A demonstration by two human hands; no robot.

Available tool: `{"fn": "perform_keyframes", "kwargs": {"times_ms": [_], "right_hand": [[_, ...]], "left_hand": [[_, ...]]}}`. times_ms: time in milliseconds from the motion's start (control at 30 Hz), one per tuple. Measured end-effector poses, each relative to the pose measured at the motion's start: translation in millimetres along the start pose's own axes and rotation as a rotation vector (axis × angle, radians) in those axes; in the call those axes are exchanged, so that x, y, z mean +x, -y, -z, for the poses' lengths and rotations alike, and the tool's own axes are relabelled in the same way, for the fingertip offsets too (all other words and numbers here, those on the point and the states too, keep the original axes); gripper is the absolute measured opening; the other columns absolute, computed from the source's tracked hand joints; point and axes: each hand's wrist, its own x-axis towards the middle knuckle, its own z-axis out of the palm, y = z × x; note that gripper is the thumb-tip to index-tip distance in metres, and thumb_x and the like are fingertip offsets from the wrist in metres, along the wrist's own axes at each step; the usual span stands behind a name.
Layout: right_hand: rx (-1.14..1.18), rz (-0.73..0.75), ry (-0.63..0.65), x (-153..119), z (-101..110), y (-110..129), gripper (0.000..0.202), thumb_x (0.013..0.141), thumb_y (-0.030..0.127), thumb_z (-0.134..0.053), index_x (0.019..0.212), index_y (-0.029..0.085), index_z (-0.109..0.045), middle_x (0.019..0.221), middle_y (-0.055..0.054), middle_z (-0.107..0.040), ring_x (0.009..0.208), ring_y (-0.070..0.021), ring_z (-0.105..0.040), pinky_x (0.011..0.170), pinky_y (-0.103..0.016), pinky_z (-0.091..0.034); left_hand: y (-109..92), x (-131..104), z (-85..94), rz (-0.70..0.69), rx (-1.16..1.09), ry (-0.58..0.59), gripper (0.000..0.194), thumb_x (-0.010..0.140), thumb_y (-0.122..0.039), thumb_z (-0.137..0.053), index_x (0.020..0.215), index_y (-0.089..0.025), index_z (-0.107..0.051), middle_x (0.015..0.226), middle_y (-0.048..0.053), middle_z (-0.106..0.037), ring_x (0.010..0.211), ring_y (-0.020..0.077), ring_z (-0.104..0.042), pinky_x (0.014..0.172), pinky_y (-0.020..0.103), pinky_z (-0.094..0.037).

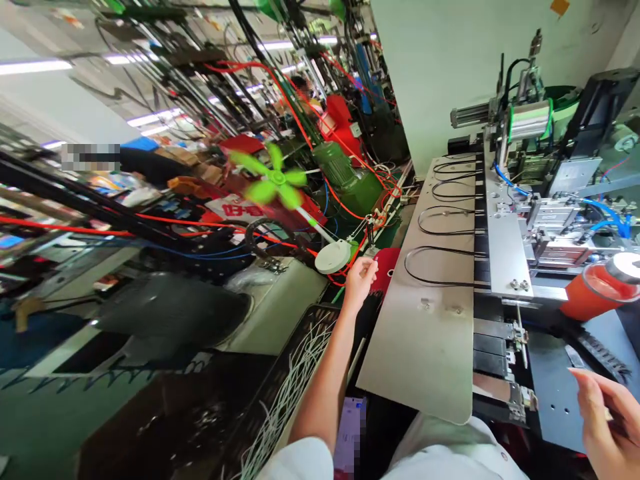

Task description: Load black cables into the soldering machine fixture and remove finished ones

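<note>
My left hand [363, 277] is stretched forward past the left edge of a flat metal plate [420, 347]. Its thumb and fingertips are pinched together beside a red sheet [386, 263]; whatever they hold is too small to make out. At the lower right, my right hand [607, 420] is closed with thumb and forefinger drawn together, over a dark metal machine bed [553, 393]. What lies in its fingers is unclear. Black cable loops [440, 267] lie across the plate, their ends in a row of holders. Below them sit metal clamps [517, 333].
Pale wires [295, 373] lie in a black tray left of my forearm. A green fan [277, 180] stands ahead on a white base. An orange container [595, 290], a wire spool [531, 120] and a black brush [603, 353] are at the right. A phone [350, 433] lies below.
</note>
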Motion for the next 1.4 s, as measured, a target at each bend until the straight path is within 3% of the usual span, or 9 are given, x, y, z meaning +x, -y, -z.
{"fn": "perform_keyframes", "kwargs": {"times_ms": [167,300,367,533,700,800,1000,1167,1400], "right_hand": [[0.031,0.152,0.124,17.3,-7.7,26.6,0.017,0.087,0.032,-0.054,0.08,0.021,-0.066,0.067,0.0,-0.066,0.05,-0.0119,-0.057,0.05,-0.023,-0.043],[0.086,0.112,0.211,25.8,-8.4,40.1,0.017,0.089,0.028,-0.052,0.081,0.02,-0.065,0.062,0.002,-0.062,0.049,-0.0102,-0.054,0.05,-0.022,-0.043],[0.129,0.038,0.199,25.7,-9.9,45.6,0.018,0.09,0.027,-0.05,0.083,0.02,-0.065,0.061,0.001,-0.061,0.051,-0.0112,-0.055,0.051,-0.023,-0.044],[0.29,-0.098,0.166,22.2,-20.6,49.0,0.014,0.088,0.028,-0.054,0.082,0.02,-0.063,0.073,-0.002,-0.064,0.061,-0.0131,-0.058,0.057,-0.025,-0.048],[0.264,-0.04,0.277,26.5,-19.5,42.1,0.016,0.089,0.027,-0.051,0.08,0.019,-0.061,0.068,-0.001,-0.06,0.06,-0.0122,-0.054,0.056,-0.025,-0.043],[0.261,0.068,0.249,29.0,-18.0,40.6,0.013,0.088,0.022,-0.053,0.077,0.019,-0.059,0.066,0.0,-0.058,0.058,-0.0112,-0.051,0.053,-0.024,-0.04],[0.144,0.252,-0.185,21.9,-42.6,46.5,0.013,0.085,0.009,-0.053,0.078,0.02,-0.052,0.06,0.003,-0.05,0.054,-0.01,-0.044,0.052,-0.023,-0.036],[0.177,0.142,-0.083,20.7,-47.8,47.8,0.016,0.089,0.014,-0.047,0.074,0.02,-0.047,0.061,0.004,-0.046,0.052,-0.0089,-0.042,0.05,-0.022,-0.034],[0.205,-0.17,-0.024,26.1,-28.6,30.5,0.02,0.09,0.031,-0.05,0.074,0.019,-0.052,0.06,0.005,-0.046,0.052,-0.0089,-0.043,0.049,-0.021,-0.034]], "left_hand": [[-111.2,-24.2,2.9,-0.386,-0.618,0.322,0.032,0.087,-0.049,-0.047,0.089,-0.018,-0.054,0.078,0.002,-0.06,0.058,0.0079,-0.049,0.05,0.017,-0.038],[-178.1,-72.8,-13.7,-0.584,-0.507,0.878,0.033,0.092,-0.04,-0.042,0.085,-0.016,-0.063,0.074,0.004,-0.064,0.067,0.011,-0.056,0.059,0.021,-0.044],[-191.6,-96.3,-27.4,-0.686,-0.397,0.965,0.025,0.091,-0.031,-0.046,0.086,-0.016,-0.065,0.077,0.003,-0.065,0.07,0.0117,-0.058,0.063,0.021,-0.046],[-186.0,-129.3,-54.8,-0.929,-0.252,0.741,0.014,0.088,-0.024,-0.054,0.084,-0.017,-0.065,0.08,0.001,-0.065,0.071,0.0111,-0.059,0.065,0.022,-0.045],[-176.5,-128.7,-60.9,-1.022,-0.168,0.711,0.018,0.09,-0.026,-0.051,0.084,-0.018,-0.066,0.077,0.001,-0.063,0.068,0.0106,-0.059,0.062,0.021,-0.044],[-178.7,-127.0,-59.1,-0.943,-0.244,0.796,0.017,0.088,-0.026,-0.053,0.079,-0.018,-0.064,0.073,0.0,-0.06,0.065,0.0099,-0.058,0.061,0.02,-0.045],[-185.9,-136.7,-56.2,-0.576,-0.522,0.976,0.02,0.086,-0.031,-0.054,0.075,-0.015,-0.058,0.071,-0.001,-0.055,0.051,0.0059,-0.05,0.048,0.017,-0.042],[-185.0,-132.2,-56.4,-0.498,-0.52,1.075,0.022,0.087,-0.033,-0.051,0.076,-0.014,-0.057,0.066,-0.003,-0.053,0.049,0.0057,-0.046,0.048,0.018,-0.039],[-178.9,-113.2,-67.4,-0.771,-0.033,0.731,0.024,0.089,-0.023,-0.044,0.072,-0.017,-0.06,0.074,0.001,-0.062,0.068,0.0125,-0.055,0.065,0.024,-0.039]]}}
